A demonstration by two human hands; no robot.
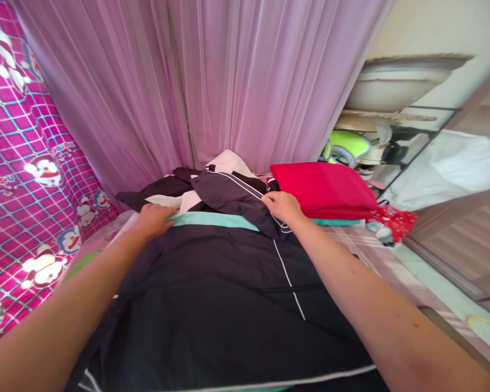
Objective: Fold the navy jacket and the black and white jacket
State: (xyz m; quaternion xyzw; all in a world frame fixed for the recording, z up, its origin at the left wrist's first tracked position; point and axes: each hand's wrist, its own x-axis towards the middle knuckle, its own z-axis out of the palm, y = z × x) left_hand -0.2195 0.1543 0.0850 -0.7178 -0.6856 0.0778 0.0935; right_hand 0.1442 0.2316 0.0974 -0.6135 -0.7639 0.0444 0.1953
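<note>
A dark jacket with thin white piping and a mint-green band lies spread in front of me. My left hand is at the left end of the green band, its fingers closed on the jacket's edge. With thumb and fingers pinched, my right hand grips a white-piped edge of a dark folded-over part of the jacket. Beyond the band, black and pale grey fabric is bunched up against the curtain. Part of the jacket's right side is hidden under my right forearm.
Beside my right hand lies folded red cloth on a plaid bedspread. A purple curtain hangs behind. Pink patterned fabric covers the left side. At right stands a rack with a basin and a white bag.
</note>
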